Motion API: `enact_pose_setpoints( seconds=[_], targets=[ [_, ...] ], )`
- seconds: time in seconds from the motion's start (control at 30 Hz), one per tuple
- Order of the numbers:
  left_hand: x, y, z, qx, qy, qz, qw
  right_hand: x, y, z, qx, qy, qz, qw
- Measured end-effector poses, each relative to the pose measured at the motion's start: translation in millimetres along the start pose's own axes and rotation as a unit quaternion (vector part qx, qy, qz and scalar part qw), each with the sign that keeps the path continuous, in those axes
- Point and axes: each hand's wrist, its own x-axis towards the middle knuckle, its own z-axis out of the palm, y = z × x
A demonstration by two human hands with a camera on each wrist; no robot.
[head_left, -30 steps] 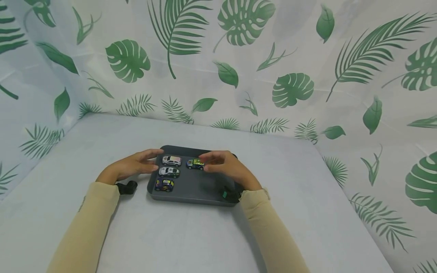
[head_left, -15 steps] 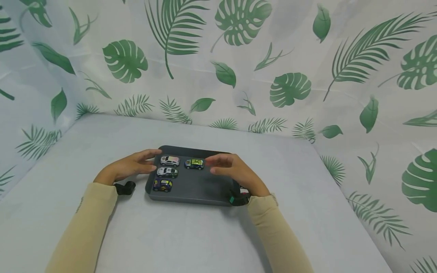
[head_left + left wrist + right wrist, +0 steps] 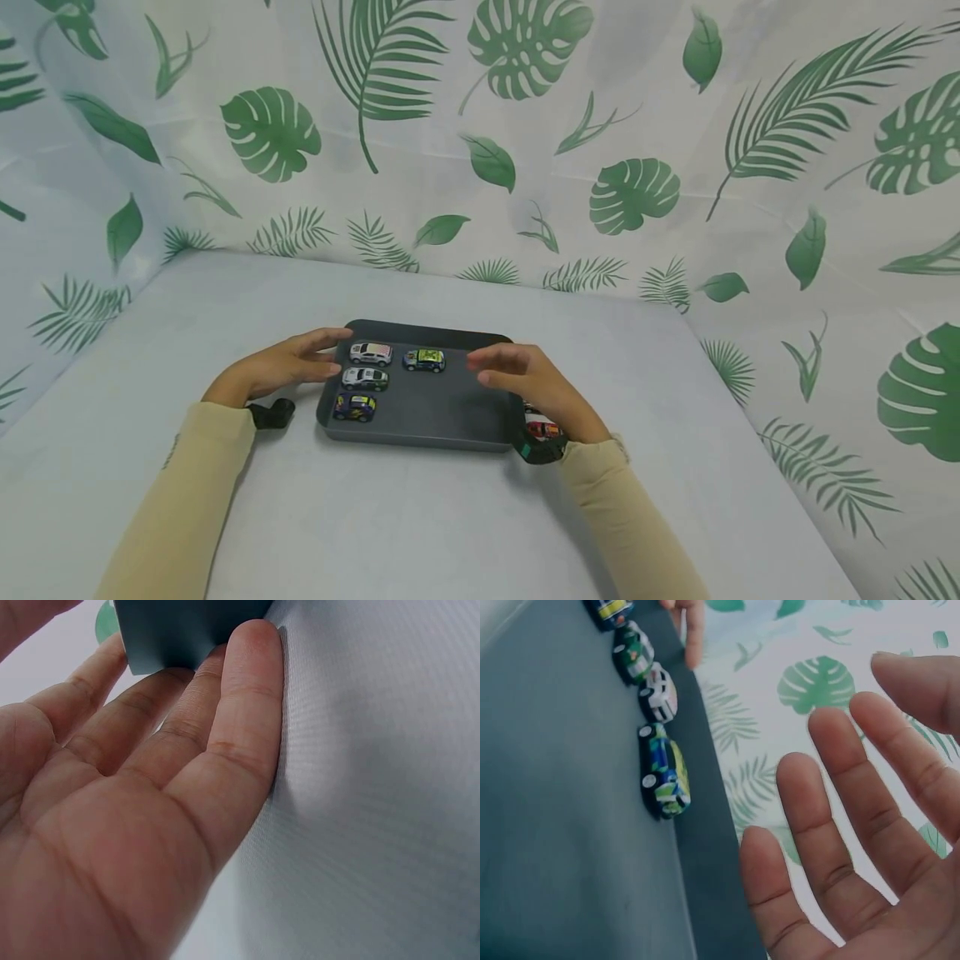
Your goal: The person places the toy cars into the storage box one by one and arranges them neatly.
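Note:
A dark grey tray (image 3: 450, 408) lies on the table with several toy cars in it. Down its left side stand a white-and-pink car (image 3: 371, 353), a white-and-green car (image 3: 365, 379) and a purple-and-yellow car (image 3: 355, 407). One yellow-green and blue car (image 3: 423, 360) sits alone to the right of the white-and-pink one. My left hand (image 3: 288, 362) rests against the tray's left edge, fingers extended along its outer wall (image 3: 180, 637). Over the tray's right side hovers my right hand (image 3: 543, 385), its fingers spread and holding nothing, apart from the yellow-green car (image 3: 664, 772).
Beyond the tray's right edge a red toy car (image 3: 543, 430) shows partly behind the right wrist, with something whitish beside it. A white cloth covers the table (image 3: 375, 525). Leaf-printed curtains (image 3: 420, 183) enclose the back and sides.
My right hand has let go of the yellow-green car and drawn back to the right, uncovering the red car beside the tray. The left hand stays at the tray's edge.

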Motion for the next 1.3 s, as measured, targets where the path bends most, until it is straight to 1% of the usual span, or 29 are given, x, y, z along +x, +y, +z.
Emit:
enact_pose_setpoints(
  seconds=[0.1, 0.27, 0.47, 0.67, 0.9, 1.3],
  targets=[
    [-0.2, 0.1, 0.2, 0.003, 0.001, -0.002, 1.0, -4.3, 1, -3, -0.009, 0.016, 0.0, 0.9998],
    [-1.7, 1.4, 0.0, 0.013, 0.001, -0.004, 0.9999, -10.5, 4, -8, -0.017, 0.034, -0.02, 0.9991],
    [-2.5, 2.8, 0.1, 0.013, 0.001, -0.007, 0.9999, -16.6, 8, -13, -0.022, 0.046, -0.04, 0.9979],
    [-1.3, 1.0, -0.2, 0.011, 0.002, -0.006, 0.9999, -23.0, 13, -19, -0.034, 0.059, -0.038, 0.997],
    [-0.2, 0.7, 1.0, 0.01, 0.003, -0.009, 0.9999, -30.7, 22, -29, -0.039, 0.076, -0.045, 0.9953],
    [-0.3, 0.4, 0.2, 0.017, -0.002, -0.006, 0.9998, -39.4, 30, -41, -0.044, 0.107, -0.025, 0.9929]
  ],
)
